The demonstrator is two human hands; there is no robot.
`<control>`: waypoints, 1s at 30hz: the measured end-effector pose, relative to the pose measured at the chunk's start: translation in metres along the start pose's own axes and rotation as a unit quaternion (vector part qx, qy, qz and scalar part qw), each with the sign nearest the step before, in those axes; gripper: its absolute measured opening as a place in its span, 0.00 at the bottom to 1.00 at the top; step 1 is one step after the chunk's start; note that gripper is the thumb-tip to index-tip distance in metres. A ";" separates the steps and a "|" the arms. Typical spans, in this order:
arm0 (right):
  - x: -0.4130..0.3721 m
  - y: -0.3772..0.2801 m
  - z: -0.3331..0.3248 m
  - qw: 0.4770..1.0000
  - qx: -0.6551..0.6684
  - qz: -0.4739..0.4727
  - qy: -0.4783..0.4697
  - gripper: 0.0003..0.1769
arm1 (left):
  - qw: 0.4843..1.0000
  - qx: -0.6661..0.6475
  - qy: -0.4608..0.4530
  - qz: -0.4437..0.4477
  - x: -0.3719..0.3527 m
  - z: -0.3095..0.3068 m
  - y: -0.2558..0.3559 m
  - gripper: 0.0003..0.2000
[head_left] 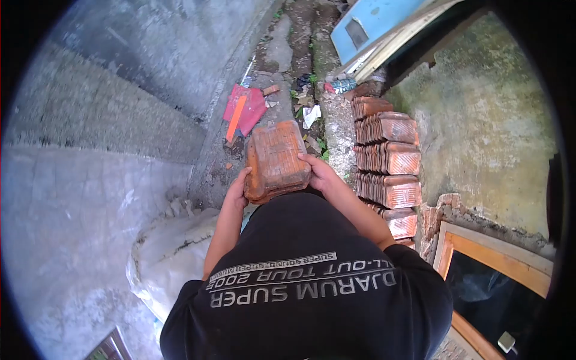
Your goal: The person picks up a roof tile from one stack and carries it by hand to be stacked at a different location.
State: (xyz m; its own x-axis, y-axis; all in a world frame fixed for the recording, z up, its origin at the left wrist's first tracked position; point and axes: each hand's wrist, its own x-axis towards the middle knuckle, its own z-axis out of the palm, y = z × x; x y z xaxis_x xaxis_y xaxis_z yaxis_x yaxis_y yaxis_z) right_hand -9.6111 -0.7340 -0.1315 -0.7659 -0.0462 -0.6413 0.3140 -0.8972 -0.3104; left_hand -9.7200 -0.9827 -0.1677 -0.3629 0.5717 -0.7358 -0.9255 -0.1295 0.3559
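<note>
A small stack of reddish-brown clay roof tiles [279, 157] is held in front of my body, worn and darkened along its edges. My left hand [239, 187] grips the stack's left side near the lower corner. On the opposite side, my right hand [317, 170] is closed around the right edge, thumb on the upper face. The fingers underneath are hidden by the tiles. To the right, several rows of similar tiles [401, 159] stand packed on edge along the wall.
A red sheet [255, 108] with an orange strip [236, 119] lies on the ground ahead. A light blue panel [366, 27] leans at the upper right. A white sack [171, 240] sits at left, and a wooden window frame [498, 255] is at lower right.
</note>
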 end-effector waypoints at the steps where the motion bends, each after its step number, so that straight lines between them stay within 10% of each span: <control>1: 0.007 -0.004 0.003 1.000 0.008 -0.008 0.002 0.27 | 1.000 -0.003 -0.002 -0.002 0.001 0.004 0.010 0.28; 15: 0.182 -0.108 0.040 0.994 0.025 0.091 -0.048 0.28 | 0.997 0.036 0.054 -0.037 0.099 0.022 0.153 0.33; 30: 0.240 -0.247 0.065 0.996 0.079 -0.050 -0.008 0.25 | 0.993 0.112 0.016 -0.013 0.233 0.129 0.288 0.30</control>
State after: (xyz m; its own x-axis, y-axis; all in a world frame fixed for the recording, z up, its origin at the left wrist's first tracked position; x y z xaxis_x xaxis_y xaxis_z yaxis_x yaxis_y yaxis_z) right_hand -9.9091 -0.5519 -0.1632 -0.7982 0.0411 -0.6010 0.1446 -0.9555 -0.2573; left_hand -10.0575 -0.7822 -0.1626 -0.3456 0.5464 -0.7629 -0.8885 0.0711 0.4534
